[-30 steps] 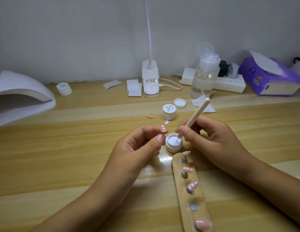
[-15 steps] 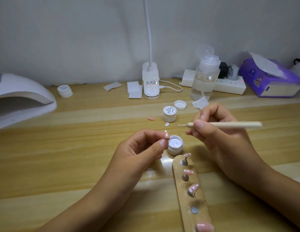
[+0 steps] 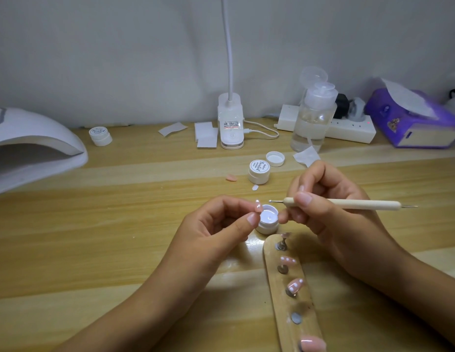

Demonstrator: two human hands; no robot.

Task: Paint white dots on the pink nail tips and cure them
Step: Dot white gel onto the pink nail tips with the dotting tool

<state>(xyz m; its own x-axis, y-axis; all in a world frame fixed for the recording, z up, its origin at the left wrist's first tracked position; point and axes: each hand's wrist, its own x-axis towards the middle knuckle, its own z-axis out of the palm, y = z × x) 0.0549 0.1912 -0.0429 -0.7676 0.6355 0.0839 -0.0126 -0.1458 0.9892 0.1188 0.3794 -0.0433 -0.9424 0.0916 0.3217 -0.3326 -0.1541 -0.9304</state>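
Observation:
My left hand pinches a small pink nail tip with white dots between thumb and forefinger, just left of the open jar of white gel. My right hand grips a wooden dotting tool held level, its metal ball tip pointing left toward the nail tip, a short gap away. A wooden holder strip in front of the jar carries several pink nail tips on metal stands; two of them show white dots, and one stand is bare.
The white curing lamp sits at the far left. A closed gel jar, a loose lid and a stray pink tip lie behind the hands. At the back stand a desk lamp base, pump bottle, power strip and purple tissue box.
My right hand lifted the dotting tool out of the white gel jar and turned it level, its tip now pointing at the nail tip in my left hand.

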